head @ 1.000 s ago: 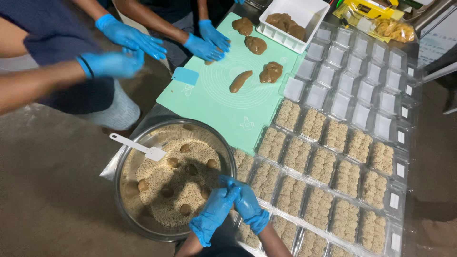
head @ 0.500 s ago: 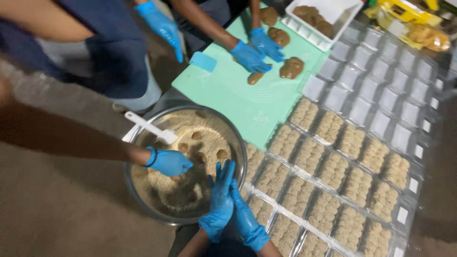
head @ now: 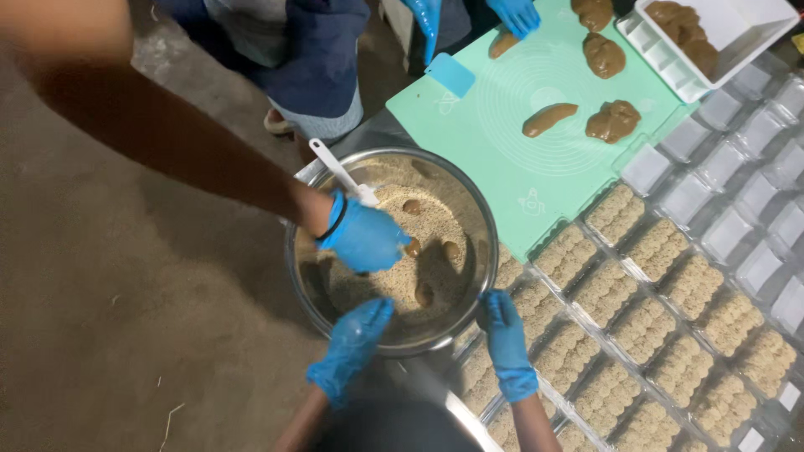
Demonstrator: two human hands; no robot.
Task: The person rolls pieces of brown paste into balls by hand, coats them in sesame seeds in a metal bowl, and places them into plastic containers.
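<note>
A steel bowl (head: 492,251) of pale crumbs (head: 440,226) holds a few brown dough pieces (head: 452,249). My left hand (head: 352,347), in a blue glove, lies open on the near left rim. My right hand (head: 507,341), also gloved, rests with straight fingers against the near right rim. Neither hand holds anything. A co-worker's gloved hand (head: 364,238) reaches from the left into the crumbs. A white spatula (head: 339,172) leans in the bowl's far side, behind that hand.
A green mat (head: 502,176) carries brown dough lumps (head: 613,121) and a blue scraper (head: 452,74). A white tray (head: 737,25) of dough sits at the top right. Clear trays of crumb-coated pieces (head: 662,318) and empty clear cups (head: 754,167) fill the right. Other gloved hands (head: 515,15) work at the top.
My two hands have parted from the bowl's near edge to either side of the rim. The co-worker's hand has come into the bowl and pushed further into the crumbs.
</note>
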